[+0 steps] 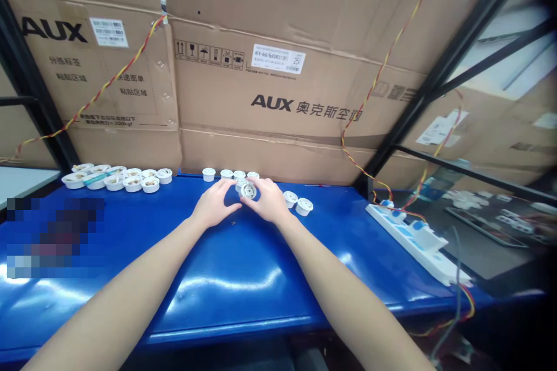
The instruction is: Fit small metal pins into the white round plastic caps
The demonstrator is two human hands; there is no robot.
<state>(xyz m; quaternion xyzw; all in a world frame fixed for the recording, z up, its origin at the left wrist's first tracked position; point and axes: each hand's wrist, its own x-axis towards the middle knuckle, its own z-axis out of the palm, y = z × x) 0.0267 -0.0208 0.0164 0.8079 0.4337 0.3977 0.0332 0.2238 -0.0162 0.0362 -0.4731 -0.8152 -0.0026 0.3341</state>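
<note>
Both hands reach to the back middle of the blue table. My right hand (267, 200) has its fingers closed round a small round white cup (248, 191), which is tilted toward me. Beside it, my left hand (215, 204) is curved, its fingertips at another small white cup (241, 184) just behind the first. Whether the left fingers grip that cup is hard to tell. Behind the hands stands a row of white cups (209, 174). Two more white cups (304, 206) sit just right of my right hand.
Several filled white cups (132, 184) stand at the back left, with a teal tool (96, 178) across them. Large cardboard boxes (270, 145) line the back. A white power strip (418, 243) with wires lies at the right edge, near a black metal frame (402, 105).
</note>
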